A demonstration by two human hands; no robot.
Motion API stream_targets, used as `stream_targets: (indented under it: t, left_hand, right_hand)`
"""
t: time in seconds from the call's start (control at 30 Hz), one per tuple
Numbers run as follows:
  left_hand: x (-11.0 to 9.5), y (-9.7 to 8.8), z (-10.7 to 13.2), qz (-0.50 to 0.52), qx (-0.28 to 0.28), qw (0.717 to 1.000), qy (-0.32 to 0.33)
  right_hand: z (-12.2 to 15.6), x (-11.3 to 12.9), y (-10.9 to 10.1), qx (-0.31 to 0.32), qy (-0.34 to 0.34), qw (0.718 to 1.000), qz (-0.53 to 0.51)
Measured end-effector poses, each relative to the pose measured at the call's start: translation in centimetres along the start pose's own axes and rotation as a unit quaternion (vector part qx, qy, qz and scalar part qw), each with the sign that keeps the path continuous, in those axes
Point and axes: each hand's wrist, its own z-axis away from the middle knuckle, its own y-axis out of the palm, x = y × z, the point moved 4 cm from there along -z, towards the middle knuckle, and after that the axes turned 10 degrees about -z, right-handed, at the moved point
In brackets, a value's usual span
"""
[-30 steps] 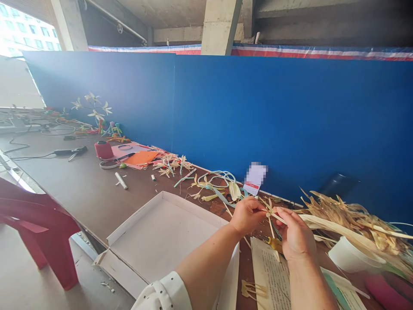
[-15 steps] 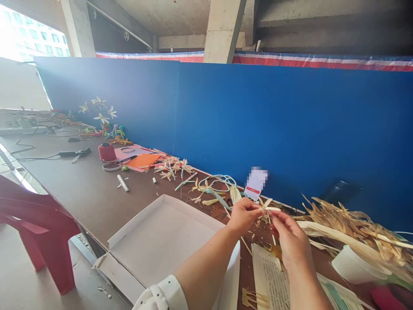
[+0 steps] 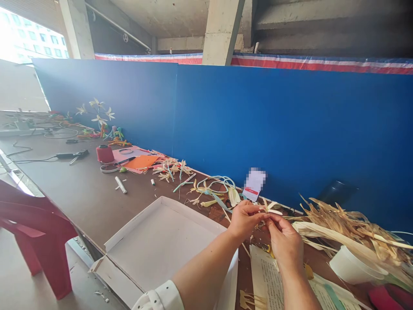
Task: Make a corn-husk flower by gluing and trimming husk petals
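Note:
A pale flower point(image 3: 272, 208) of narrow husk petals is between my two hands, above the right part of the table. My left hand point(image 3: 244, 220) pinches its base from the left. Fingers of my right hand point(image 3: 285, 241) are closed at the same base from the right and meet my left fingertips. The fingers hide the flower's lower part. Under the hands lie a printed sheet point(image 3: 269, 280) and small scraps. Just beyond them a phone point(image 3: 252, 189) with a lit screen leans against the blue panel.
An open white cardboard box point(image 3: 161, 241) lies left of my forearms. Dry corn husks point(image 3: 348, 219) and a white cup point(image 3: 356, 265) are at the right. Husk flowers point(image 3: 172, 168), orange paper point(image 3: 142, 162) and a red thread spool point(image 3: 105, 153) line the back. A red chair point(image 3: 41, 241) stands at left.
My right hand has shifted slightly left, bringing its fingertips against my left fingers at the flower's base. The petals now point more upward and right.

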Motion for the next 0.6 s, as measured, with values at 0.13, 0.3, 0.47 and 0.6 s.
stream_targets:
  t: [0.13,0.3,0.47,0.6]
  left_hand:
    - [-0.5,0.0,0.1,-0.037,0.055,0.998,0.017]
    - [0.2,-1.0,-0.7,0.06,0.08,0.993,-0.068]
    - [0.4,-2.1,-1.2,0.212,0.08,0.962,-0.15]
    - [0.2,-2.2,-1.1,0.192,0.106,0.963,-0.156]
  right_hand:
    - [0.0,-0.3,-0.5,-0.039,0.0,0.999,-0.02]
    - [0.1,0.3,-0.9,-0.058,-0.017,0.998,-0.019]
    - [0.0,0.3,-0.3,-0.015,-0.066,0.998,0.004]
    - [0.2,0.1,0.2,0.004,-0.085,0.995,0.043]
